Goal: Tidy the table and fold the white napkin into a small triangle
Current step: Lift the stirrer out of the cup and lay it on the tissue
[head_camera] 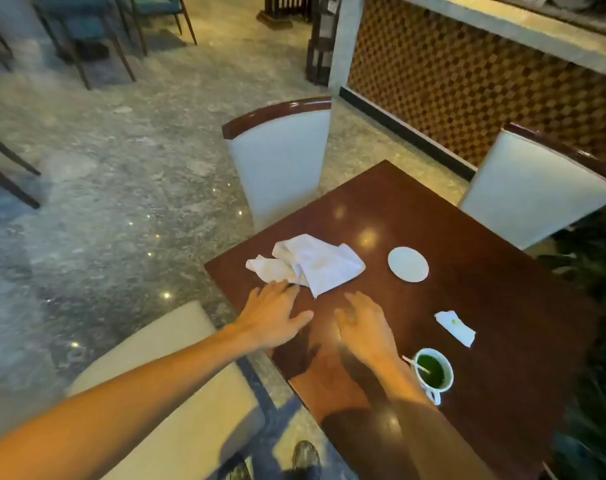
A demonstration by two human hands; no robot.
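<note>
I'm reaching for the crumpled napkin on the bench, left hand and right hand both spread empty; next I'd flatten it.

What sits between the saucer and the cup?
In the head view, the small torn paper scrap lies between saucer and cup; otherwise bare tabletop.

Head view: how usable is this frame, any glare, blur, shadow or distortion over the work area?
Head view: warm overhead lights leave small glare spots on the glossy table; the right hand is motion-smeared, the left hand sharper, fingertips at the crumpled white napkin; both arms cast dark shadows on the near tabletop; wide-angle bending shows at the edges, and the floor is soft.
</note>
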